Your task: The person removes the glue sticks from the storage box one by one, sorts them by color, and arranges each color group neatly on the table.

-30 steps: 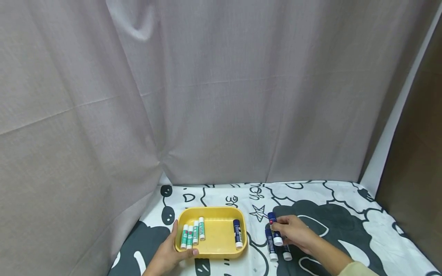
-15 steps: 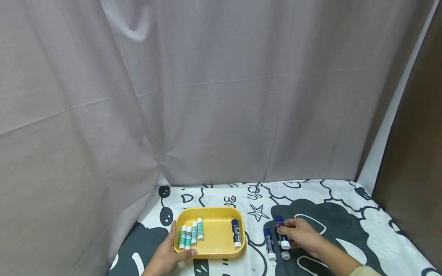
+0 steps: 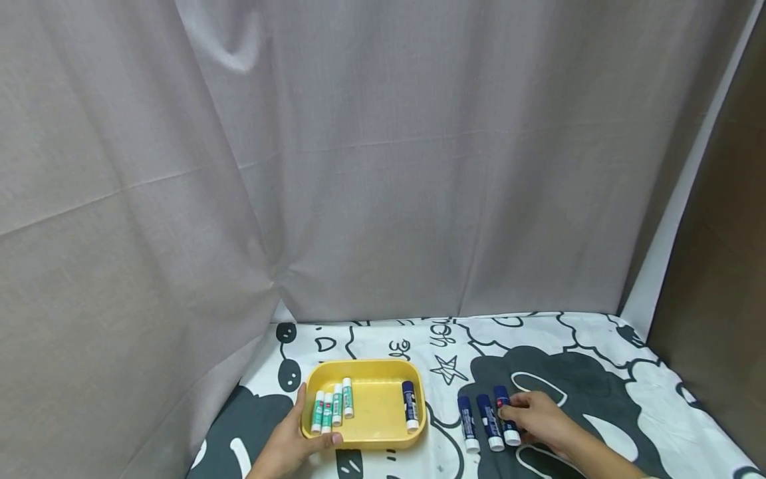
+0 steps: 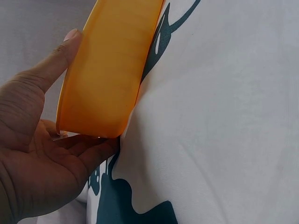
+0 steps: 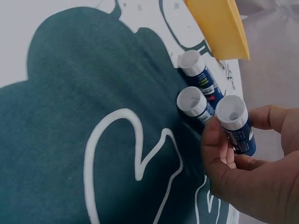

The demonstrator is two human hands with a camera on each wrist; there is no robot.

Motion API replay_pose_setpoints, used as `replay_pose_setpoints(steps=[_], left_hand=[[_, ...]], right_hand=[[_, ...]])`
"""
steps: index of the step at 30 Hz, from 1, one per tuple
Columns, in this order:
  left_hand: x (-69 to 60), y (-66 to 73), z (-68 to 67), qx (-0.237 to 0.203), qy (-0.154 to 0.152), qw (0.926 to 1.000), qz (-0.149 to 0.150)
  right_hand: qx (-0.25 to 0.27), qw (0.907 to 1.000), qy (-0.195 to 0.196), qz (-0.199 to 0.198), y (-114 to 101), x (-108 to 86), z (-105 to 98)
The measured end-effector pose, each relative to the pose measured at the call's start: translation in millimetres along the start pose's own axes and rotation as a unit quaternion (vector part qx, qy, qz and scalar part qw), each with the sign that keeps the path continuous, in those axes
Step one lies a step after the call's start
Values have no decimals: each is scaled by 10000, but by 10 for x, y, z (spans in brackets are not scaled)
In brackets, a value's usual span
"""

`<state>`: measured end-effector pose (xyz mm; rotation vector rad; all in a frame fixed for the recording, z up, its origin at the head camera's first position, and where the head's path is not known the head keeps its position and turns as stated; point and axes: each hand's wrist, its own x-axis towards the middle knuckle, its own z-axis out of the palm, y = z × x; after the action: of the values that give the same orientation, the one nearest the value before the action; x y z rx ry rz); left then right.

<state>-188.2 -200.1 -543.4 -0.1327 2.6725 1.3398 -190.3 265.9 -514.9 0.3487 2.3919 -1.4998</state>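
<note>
Pinching a blue stick in the right hand, lower right of frame — shifted from over two other blue sticks to just right of them. Seems to make a side-by-side row of three, apart from the tray. Gripping tray's left end with the left hand — four green sticks, one blue inside.

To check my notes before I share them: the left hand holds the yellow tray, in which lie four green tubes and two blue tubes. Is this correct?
Not quite: only one blue tube lies in the yellow tray, as the head view shows. The left hand does hold it, with four green tubes inside.
</note>
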Motion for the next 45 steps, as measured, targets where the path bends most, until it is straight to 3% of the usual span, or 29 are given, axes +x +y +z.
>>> replay_pose_setpoints(steps=[7, 18, 27, 36, 42, 45], left_hand=[[11, 14, 11, 45, -35, 9997, -231], [-5, 1, -3, 8, -6, 10000, 77], [19, 21, 14, 94, -40, 9998, -173], [11, 23, -1, 48, -9, 10000, -61], [47, 26, 29, 99, -47, 9993, -351], [41, 21, 28, 138, -37, 9994, -327]], right_hand=[[-389, 9989, 200, 159, 80, -8, -26], [-614, 9971, 412, 158, 233, 17, -26], [-931, 9942, 508, 148, 327, 107, -36], [-1019, 9929, 609, -104, 297, 65, -27], [-1140, 9917, 594, -18, 269, 58, -34], [-1076, 9925, 574, -36, 239, 44, -49]])
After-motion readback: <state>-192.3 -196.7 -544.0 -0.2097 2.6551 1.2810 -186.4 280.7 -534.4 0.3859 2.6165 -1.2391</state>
